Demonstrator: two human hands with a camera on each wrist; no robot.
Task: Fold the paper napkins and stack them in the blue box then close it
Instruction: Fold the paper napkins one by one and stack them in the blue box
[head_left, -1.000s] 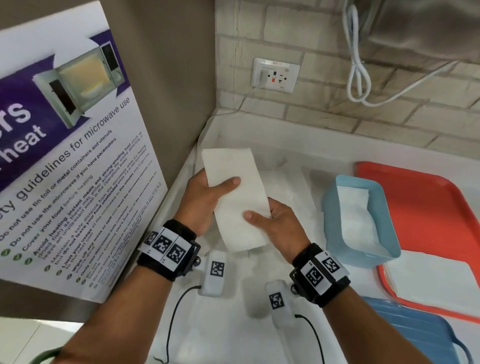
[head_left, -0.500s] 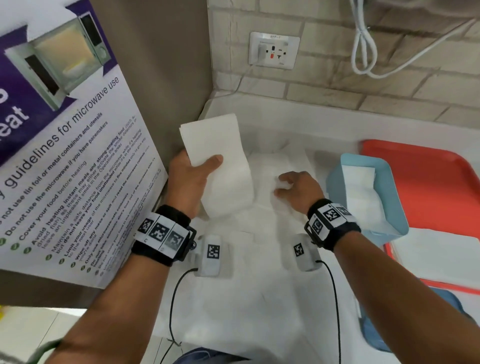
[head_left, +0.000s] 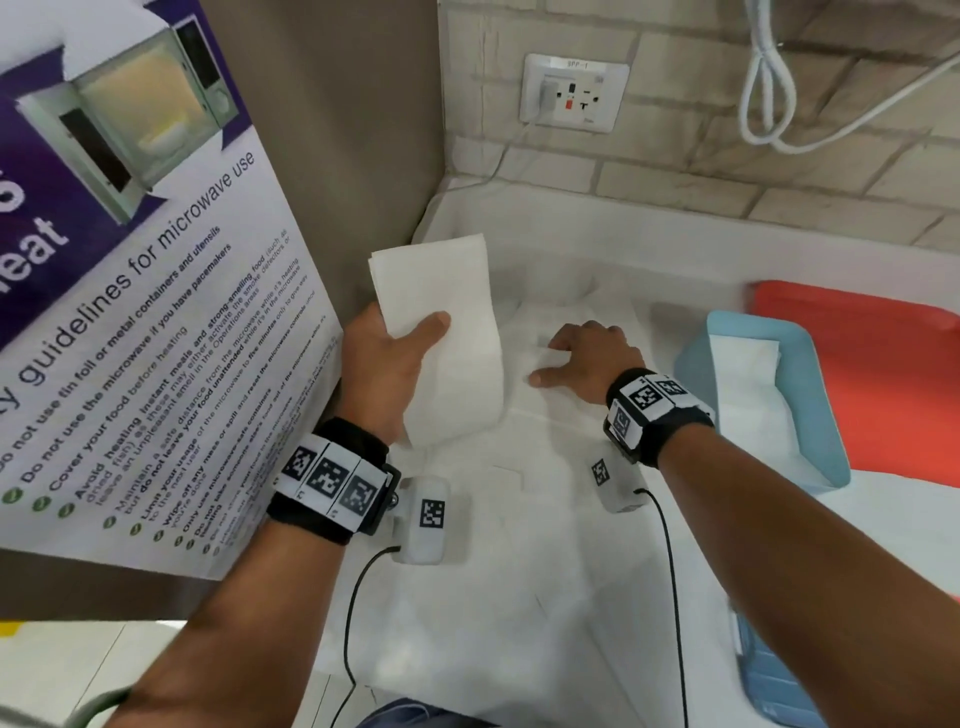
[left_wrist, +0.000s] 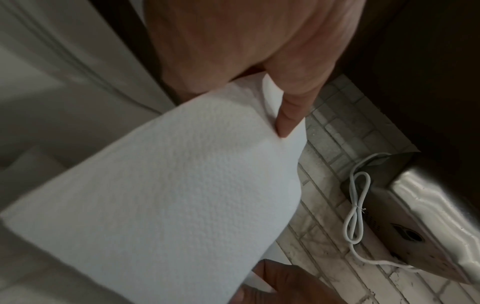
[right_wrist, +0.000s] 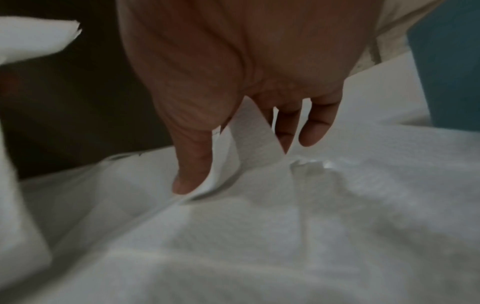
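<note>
White tabletop (head_left: 519, 597) carries everything, with flat unfolded paper napkins (head_left: 582, 332) spread over it in the corner. Red plastic tray (head_left: 872, 374) sits at the right edge; the light-blue rectangular box (head_left: 810, 415) stands just in front of it, open, with folded white napkins (head_left: 748, 384) stacked inside. Blue lid (head_left: 774, 680) lies near the bottom right, apart from the box, partly behind the right forearm. Folded white paper napkin (head_left: 441, 338) is off the tabletop, held upright left of centre: left hand (head_left: 384, 364) grasps it, thumb across the front, fingers behind. Right hand (head_left: 592, 358) is down on the flat napkins, between the held napkin and the box; wrist view shows thumb (right_wrist: 192, 164) and fingers pinching up a raised fold of the top sheet (right_wrist: 249, 131).
</note>
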